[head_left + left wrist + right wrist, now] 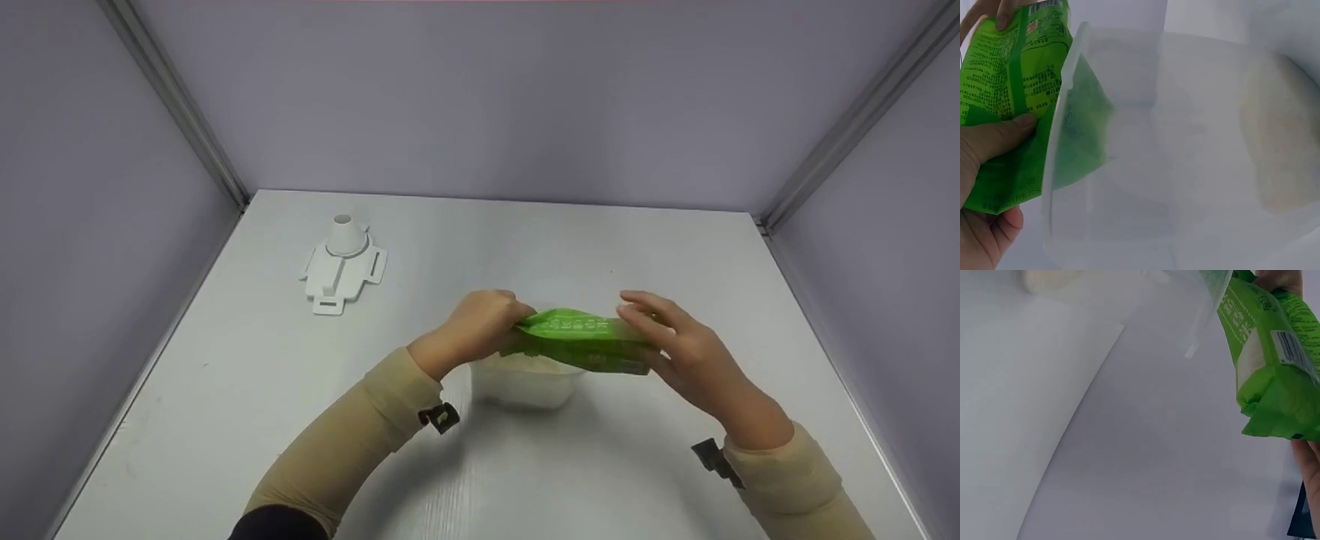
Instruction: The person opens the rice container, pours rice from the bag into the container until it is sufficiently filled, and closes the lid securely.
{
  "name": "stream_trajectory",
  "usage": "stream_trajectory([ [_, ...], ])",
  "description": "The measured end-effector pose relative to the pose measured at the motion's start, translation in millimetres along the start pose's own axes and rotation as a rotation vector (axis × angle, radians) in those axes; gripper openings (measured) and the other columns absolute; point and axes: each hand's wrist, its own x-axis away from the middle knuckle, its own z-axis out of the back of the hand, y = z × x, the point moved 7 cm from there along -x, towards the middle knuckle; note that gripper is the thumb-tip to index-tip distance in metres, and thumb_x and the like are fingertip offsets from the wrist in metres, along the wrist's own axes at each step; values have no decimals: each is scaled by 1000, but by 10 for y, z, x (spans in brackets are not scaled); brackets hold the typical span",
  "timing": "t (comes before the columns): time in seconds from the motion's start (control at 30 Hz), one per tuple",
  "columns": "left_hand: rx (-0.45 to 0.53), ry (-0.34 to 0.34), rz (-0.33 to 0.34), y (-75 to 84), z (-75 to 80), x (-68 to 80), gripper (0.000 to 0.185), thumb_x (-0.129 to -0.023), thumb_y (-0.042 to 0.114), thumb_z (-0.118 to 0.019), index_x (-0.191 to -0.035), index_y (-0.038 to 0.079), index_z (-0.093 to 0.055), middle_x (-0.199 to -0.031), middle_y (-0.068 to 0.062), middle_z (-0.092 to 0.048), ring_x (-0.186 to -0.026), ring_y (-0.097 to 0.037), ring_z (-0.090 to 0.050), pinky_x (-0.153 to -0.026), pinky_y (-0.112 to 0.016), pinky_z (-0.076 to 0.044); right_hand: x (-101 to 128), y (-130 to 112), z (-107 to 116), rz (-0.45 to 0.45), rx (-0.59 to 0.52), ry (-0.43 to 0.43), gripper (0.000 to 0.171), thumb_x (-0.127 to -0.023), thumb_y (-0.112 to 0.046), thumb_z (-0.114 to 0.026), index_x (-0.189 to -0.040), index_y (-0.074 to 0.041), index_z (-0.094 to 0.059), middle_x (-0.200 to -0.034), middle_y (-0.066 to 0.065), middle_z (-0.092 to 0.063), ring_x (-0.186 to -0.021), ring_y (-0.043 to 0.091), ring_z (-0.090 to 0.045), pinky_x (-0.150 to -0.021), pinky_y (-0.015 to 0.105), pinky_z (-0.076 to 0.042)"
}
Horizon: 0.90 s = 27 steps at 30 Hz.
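Head view: nearest the camera, two forearms in tan sleeves reach forward over a white table point(247, 375). The left hand point(472, 330) curls its fingers round the left end of a green packet point(581, 341). The right hand point(675, 341) is at the packet's right end, fingers fairly straight and loosely spread; they seem to press and steady that end rather than wrap it. The packet lies with its long axis running left to right, roughly level, held just above a clear plastic container point(525, 382) that stands on the table below the hands. A pale, whitish mass already shows inside the container. Judging from this, some contents appear to be in the tub, while the packet is not yet set aside; whether it is emptied cannot be told. Far off to the left sits a white flat plastic piece with a small upright cone point(343, 262).

Left wrist view: the left hand's thumb point(1008, 132) and palm grip the green packet point(1010, 84), printed with small text, right beside the container's clear rim point(1061, 112). The packet reaches past the rim, seen blurred green through the wall. A pale lump point(1280, 129) lies inside.

Right wrist view: the packet's point(1275, 365) gathered green end fills the right side, a barcode showing; a finger point(1306, 467) shows beneath it.
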Motion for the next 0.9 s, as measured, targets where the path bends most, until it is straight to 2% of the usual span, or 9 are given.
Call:
stream_trajectory([
  [0.07, 6, -6, 3, -12, -16, 3, 12, -75, 18, -77, -77, 9, -69, -67, -2, -61, -60, -17, -54, -55, -32, -46, -1, -36, -7, 69, 35, 9, 32, -97, -23, -48, -122, -6, -61, -121, 14, -56, -101, 25, -59, -82, 22, -49],
  [0.13, 6, -14, 6, -21, -32, 1, 10, -75, 16, -76, -78, 9, -69, -68, -2, -62, -60, -17, -54, -55, -32, -46, 3, -42, -6, 94, 33, 18, 30, -98, -23, -48, -118, -8, -64, -116, 13, -59, -98, 25, -60, -83, 20, -48],
  [0.27, -4, -26, 4, -21, -51, -24, 8, -76, 13, -75, -78, 9, -68, -69, -2, -62, -61, -17, -55, -56, -32, -47, 19, -20, 5, 97, 2, 26, 30, -97, -22, -48, -116, -6, -66, -109, 13, -61, -96, 26, -60, -90, 17, -43],
  [0.6, -34, -53, 38, -21, -79, -61, 10, -71, 6, -73, -77, 11, -67, -66, -2, -60, -60, -17, -54, -52, -30, -45, 18, -3, 52, 105, -15, 44, 28, -96, -21, -50, -113, -7, -67, -106, 12, -63, -93, 25, -61, -86, 18, -46],
  [0.9, -5, -27, 56, -26, -79, -82, 12, -75, 19, -77, -78, 10, -68, -67, -1, -62, -60, -16, -54, -53, -30, -45, -60, 25, 87, 111, 14, 16, 29, -97, -22, -49, -114, -8, -67, -107, 11, -63, -93, 25, -61, -82, 21, -49],
])
